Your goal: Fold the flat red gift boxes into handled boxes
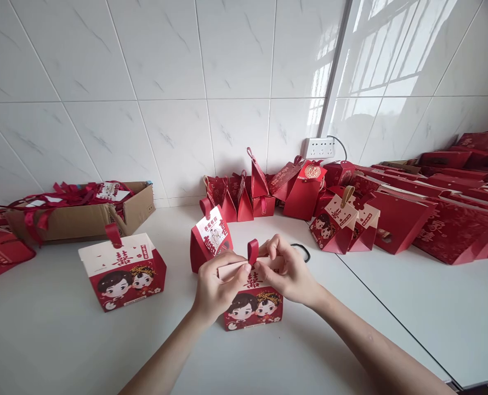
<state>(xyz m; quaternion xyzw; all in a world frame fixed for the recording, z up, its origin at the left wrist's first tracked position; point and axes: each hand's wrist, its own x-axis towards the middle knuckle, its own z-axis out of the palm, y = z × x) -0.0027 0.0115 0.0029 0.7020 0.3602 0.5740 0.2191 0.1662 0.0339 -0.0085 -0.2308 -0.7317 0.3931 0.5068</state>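
Note:
A small red gift box (253, 310) with a cartoon couple on its front stands on the white table (63, 345) right before me. My left hand (216, 288) pinches the left side of its pale top flap. My right hand (287, 271) pinches the right side, and both thumbs meet at the red loop handle (253, 250) on top. A finished box of the same kind (123, 271) stands to the left. Another closed box (210, 238) stands just behind my left hand.
A cardboard carton (83, 219) full of red ribbons and tags sits at the back left. Several folded red boxes (268, 192) line the wall, and stacks of flat red boxes (445, 214) fill the right. A black hair band (304, 251) lies by my right hand. A wall socket (318, 147) is behind.

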